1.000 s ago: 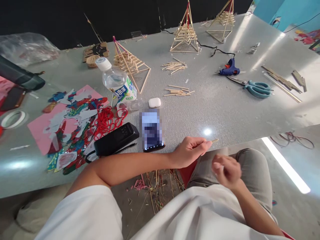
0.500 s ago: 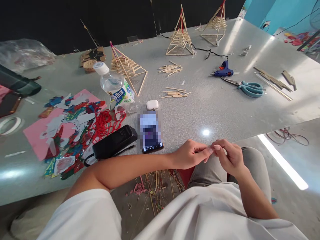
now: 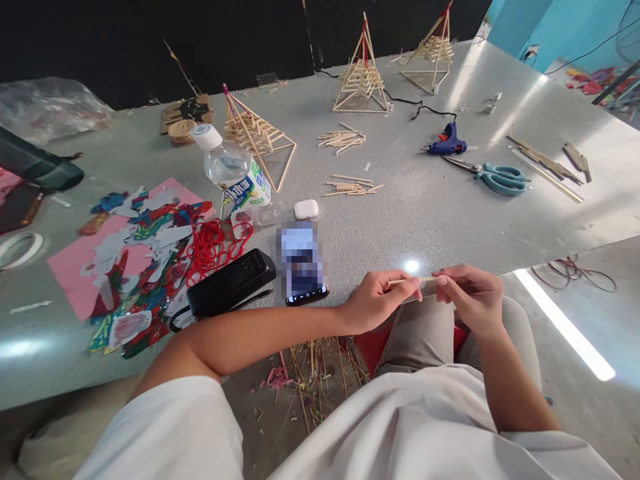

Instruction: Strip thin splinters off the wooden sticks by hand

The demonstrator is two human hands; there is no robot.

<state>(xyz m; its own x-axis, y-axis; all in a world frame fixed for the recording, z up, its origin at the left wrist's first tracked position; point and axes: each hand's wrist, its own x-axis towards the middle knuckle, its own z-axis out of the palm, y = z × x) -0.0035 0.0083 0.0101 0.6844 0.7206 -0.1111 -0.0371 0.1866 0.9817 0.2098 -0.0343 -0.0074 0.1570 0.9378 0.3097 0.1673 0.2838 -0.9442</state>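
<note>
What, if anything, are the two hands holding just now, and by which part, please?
A thin wooden stick, held level above the table edge. The left hand pinches it near its left end, and the right hand pinches its right end with the fingertips.

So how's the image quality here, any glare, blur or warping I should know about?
Head view: a bright spot of glare sits on the table just beyond the left hand and right hand; the phone screen is pixelated; the table's far edge bows from wide-angle distortion; the background is dark; the thin stick between the fingers stays sharp.
</note>
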